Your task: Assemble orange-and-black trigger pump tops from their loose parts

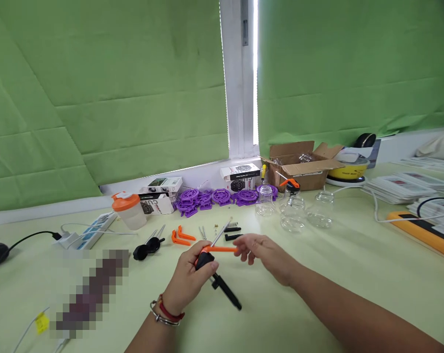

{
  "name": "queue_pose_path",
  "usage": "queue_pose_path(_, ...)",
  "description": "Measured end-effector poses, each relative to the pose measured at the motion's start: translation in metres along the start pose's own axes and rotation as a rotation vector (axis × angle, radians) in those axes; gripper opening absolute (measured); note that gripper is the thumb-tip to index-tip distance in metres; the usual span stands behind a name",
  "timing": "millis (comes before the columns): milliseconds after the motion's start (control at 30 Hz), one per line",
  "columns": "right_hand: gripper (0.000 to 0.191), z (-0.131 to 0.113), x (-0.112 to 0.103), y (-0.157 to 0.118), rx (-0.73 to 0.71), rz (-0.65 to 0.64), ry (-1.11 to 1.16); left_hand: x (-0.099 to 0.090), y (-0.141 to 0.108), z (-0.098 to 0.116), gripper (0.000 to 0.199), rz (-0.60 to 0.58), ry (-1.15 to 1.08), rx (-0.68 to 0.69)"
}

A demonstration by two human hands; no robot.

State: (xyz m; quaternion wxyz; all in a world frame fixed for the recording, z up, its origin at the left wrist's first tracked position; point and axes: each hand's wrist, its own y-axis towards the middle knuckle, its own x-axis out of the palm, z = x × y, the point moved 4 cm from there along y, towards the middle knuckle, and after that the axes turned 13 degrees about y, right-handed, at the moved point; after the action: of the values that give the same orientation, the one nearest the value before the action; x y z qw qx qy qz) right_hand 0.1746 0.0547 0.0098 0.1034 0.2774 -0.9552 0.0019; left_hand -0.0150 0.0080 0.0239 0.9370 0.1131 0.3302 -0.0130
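Note:
In my left hand (195, 274) is a black sprayer head (204, 260) with a thin metal rod (221, 234) pointing up and a black tube (227, 291) pointing down to the right. An orange lever (222, 249) sticks out of the head toward the right. At its far end, my right hand (258, 249) has its bent fingers on the tip. Behind the hands lie two loose orange levers (183, 235), two screws (202, 232), a small spring (232, 225) and black plastic pieces (232, 236). Similar black heads with metal rods (148, 248) lie to the left.
Purple plastic parts (222, 197), small printed boxes (240, 177) and an open carton (302, 169) line the back. Clear bottles (293, 215) stand right of centre, one topped by a black-and-orange head. An orange-lidded cup (128, 211) and a power strip (96, 230) are left.

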Motion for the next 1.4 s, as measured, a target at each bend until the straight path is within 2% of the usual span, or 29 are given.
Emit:
queue_pose_path(67, 0.042, -0.003, -0.008, 0.002, 0.035, 0.063, 0.095, 0.002, 0.000, 0.002, 0.031, -0.153, 0.030, 0.008)
queue_pose_path(133, 0.042, 0.000, -0.011, 0.004, 0.102, 0.093, 0.101, 0.005, 0.000, 0.003, 0.029, -0.248, 0.094, 0.023)
queue_pose_path(267, 0.039, 0.017, -0.011, 0.005, 0.243, 0.110, 0.138, 0.008, 0.001, 0.002, 0.031, -0.274, 0.215, 0.039)
queue_pose_path(367, 0.040, 0.028, -0.008, 0.006, 0.297, 0.122, 0.247, 0.010, 0.000, 0.002, 0.031, -0.304, 0.197, 0.039)
queue_pose_path(467, 0.038, 0.028, -0.009, 0.008, 0.213, 0.142, 0.242, 0.010, 0.001, 0.003, 0.024, -0.361, 0.050, 0.006)
queue_pose_path(567, 0.031, 0.018, -0.011, 0.011, 0.033, 0.095, 0.115, 0.009, 0.003, 0.000, 0.019, -0.426, -0.121, -0.072)
queue_pose_path(633, 0.028, 0.013, -0.013, 0.012, -0.035, 0.065, 0.079, 0.009, 0.006, -0.003, 0.016, -0.456, -0.179, -0.100)
queue_pose_path(700, 0.032, 0.014, -0.017, 0.013, -0.005, 0.063, 0.123, 0.009, 0.008, -0.006, 0.012, -0.446, -0.179, -0.084)
queue_pose_path(833, 0.042, 0.029, -0.023, 0.016, 0.186, 0.110, 0.156, 0.010, 0.010, -0.008, 0.012, -0.424, -0.130, -0.063)
queue_pose_path(1000, 0.031, 0.027, -0.021, 0.016, 0.120, 0.101, 0.286, 0.011, 0.010, -0.008, 0.015, -0.430, -0.105, -0.060)
queue_pose_path(1067, 0.033, 0.029, -0.019, 0.015, 0.169, 0.098, 0.342, 0.011, 0.010, -0.008, 0.016, -0.425, -0.097, -0.061)
queue_pose_path(1167, 0.034, 0.032, -0.020, 0.015, 0.238, 0.136, 0.294, 0.011, 0.010, -0.008, 0.014, -0.426, -0.079, -0.055)
queue_pose_path(1300, 0.029, 0.029, -0.020, 0.016, 0.154, 0.147, 0.291, 0.012, 0.009, -0.007, 0.014, -0.421, -0.070, -0.053)
queue_pose_path(1400, 0.032, 0.034, -0.020, 0.015, 0.266, 0.137, 0.314, 0.011, 0.010, -0.006, 0.015, -0.424, -0.070, -0.049)
